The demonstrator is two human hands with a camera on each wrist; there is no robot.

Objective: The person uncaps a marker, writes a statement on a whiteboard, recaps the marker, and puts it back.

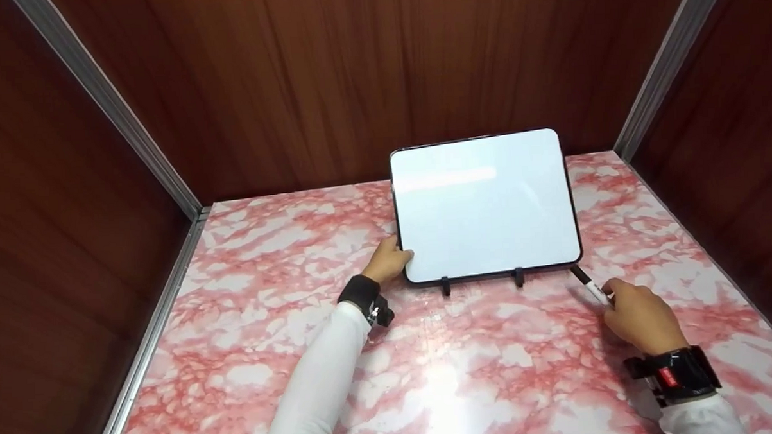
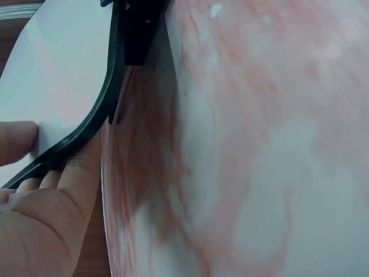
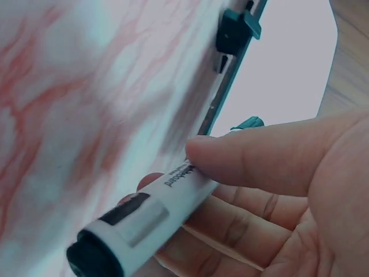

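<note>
Fingers (image 3: 230, 222) of the right hand (image 1: 645, 316) pinch the marker (image 1: 592, 285), which I see near the lower right corner of the board (image 1: 485, 204). The left hand (image 1: 387, 260) grips the board's left edge, thumb (image 2: 17, 140) in front. Black clips (image 1: 519, 277) hook its bottom edge above the table (image 1: 237, 376).

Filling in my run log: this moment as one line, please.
left hand: grips whiteboard near lower-left corner | right hand: holds marker | whiteboard: on black supports, no writing visible
</note>
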